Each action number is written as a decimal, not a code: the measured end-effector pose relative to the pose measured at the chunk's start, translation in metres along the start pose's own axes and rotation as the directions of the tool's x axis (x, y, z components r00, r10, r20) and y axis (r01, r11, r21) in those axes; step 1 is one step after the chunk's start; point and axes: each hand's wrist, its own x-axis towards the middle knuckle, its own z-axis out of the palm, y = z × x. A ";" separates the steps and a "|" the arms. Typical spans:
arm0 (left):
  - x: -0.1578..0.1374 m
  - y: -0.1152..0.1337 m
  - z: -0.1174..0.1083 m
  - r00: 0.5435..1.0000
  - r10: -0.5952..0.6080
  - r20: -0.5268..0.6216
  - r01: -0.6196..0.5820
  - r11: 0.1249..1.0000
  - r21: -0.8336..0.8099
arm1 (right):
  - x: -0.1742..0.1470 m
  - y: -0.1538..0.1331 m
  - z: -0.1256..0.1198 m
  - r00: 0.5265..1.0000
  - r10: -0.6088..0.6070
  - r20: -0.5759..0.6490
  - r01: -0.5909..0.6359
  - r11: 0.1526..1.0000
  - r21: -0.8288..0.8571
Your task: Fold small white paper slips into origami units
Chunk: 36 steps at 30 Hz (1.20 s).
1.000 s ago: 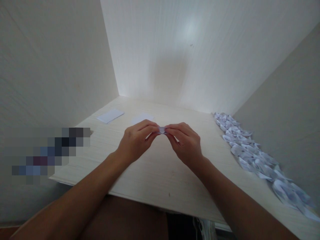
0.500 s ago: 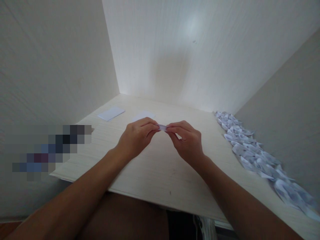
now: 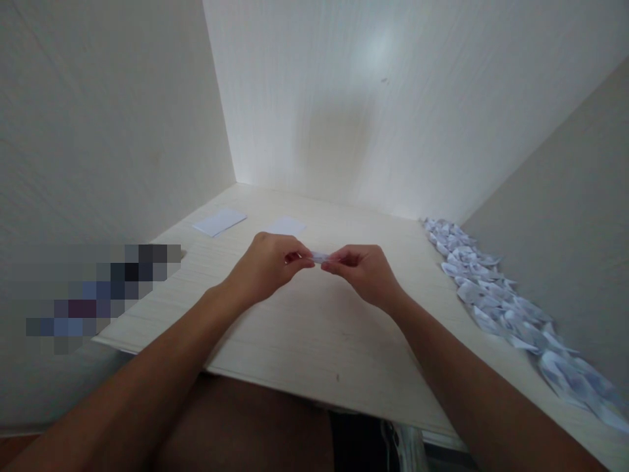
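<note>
Between my two hands is a small folded strip of white paper, held above the table. My left hand pinches its left end between thumb and fingers. The right end is pinched in my right hand. My fingertips hide both ends, so only a short middle stretch shows. Behind my left hand, a white paper sheet lies flat on the table.
White paper sheets lie at the table's far left. Along the right wall runs a long heap of folded paper pieces. Walls enclose the pale table at left, back and right. A blurred-out patch covers part of the left side.
Both hands have dipped slightly, with the wrists turned a little and the fingers shifted on the strip. More of the sheet behind my left hand shows.
</note>
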 end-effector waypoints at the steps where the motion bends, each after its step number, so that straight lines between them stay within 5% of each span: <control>1: 0.000 -0.002 0.000 0.999 -0.019 0.031 0.020 0.999 -0.036 | 0.001 0.002 -0.001 0.996 0.059 0.064 -0.063 0.996 0.062; 5: -0.001 -0.011 0.002 0.992 -0.008 0.125 0.022 0.994 -0.105 | 0.004 0.011 -0.005 0.947 0.174 0.268 -0.238 0.943 0.230; 9: 0.000 -0.012 0.007 0.994 0.055 0.095 -0.035 0.978 -0.205 | 0.003 0.019 -0.005 0.936 0.141 0.323 -0.239 0.928 0.287; 13: 0.000 -0.005 0.011 0.991 0.132 0.001 -0.125 0.937 -0.326 | 0.000 0.020 -0.003 0.967 0.081 0.240 -0.161 0.928 0.336; 22: -0.007 0.013 0.018 0.986 0.077 -0.147 -0.148 0.814 -0.562 | -0.029 -0.016 0.010 0.999 0.021 -0.037 -0.006 0.931 0.365; 36: -0.021 0.032 0.024 0.992 0.091 -0.082 -0.122 0.745 -0.656 | -0.066 -0.030 0.025 0.962 0.119 -0.244 -0.033 0.944 0.329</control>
